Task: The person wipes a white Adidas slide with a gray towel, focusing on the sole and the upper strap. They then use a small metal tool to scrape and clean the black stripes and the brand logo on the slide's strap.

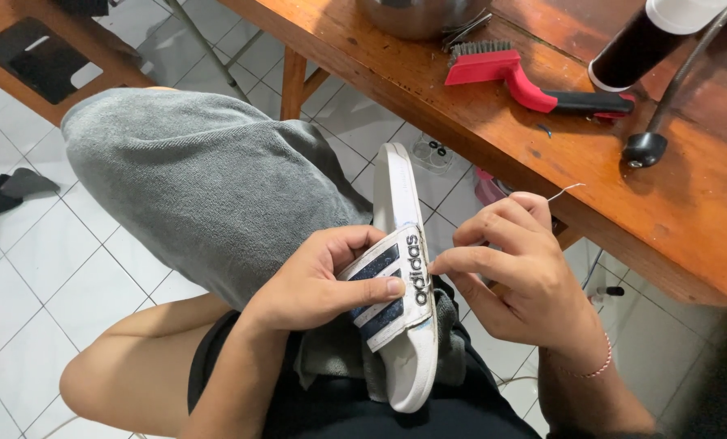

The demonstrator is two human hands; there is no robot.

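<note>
A white slide sandal (pixel 398 203) with dark stripes on its strap lies across my lap, toe end pointing away. My left hand (pixel 323 280) grips the strap, thumb pressed on the stripes. My right hand (pixel 514 268) pinches something thin, a needle or thread, at the strap's edge beside the sole. A fine pale thread (pixel 565 190) rises from those fingers toward the table edge. A grey towel (pixel 209 179) covers my raised left knee under the sandal.
A wooden table (pixel 461 106) runs along the upper right. On it lie a red brush with a black handle (pixel 526 81), a metal bowl (pixel 416 16), a dark cylinder (pixel 648 41) and a black knob on a rod (pixel 644 149). White tiled floor (pixel 46 252) lies below.
</note>
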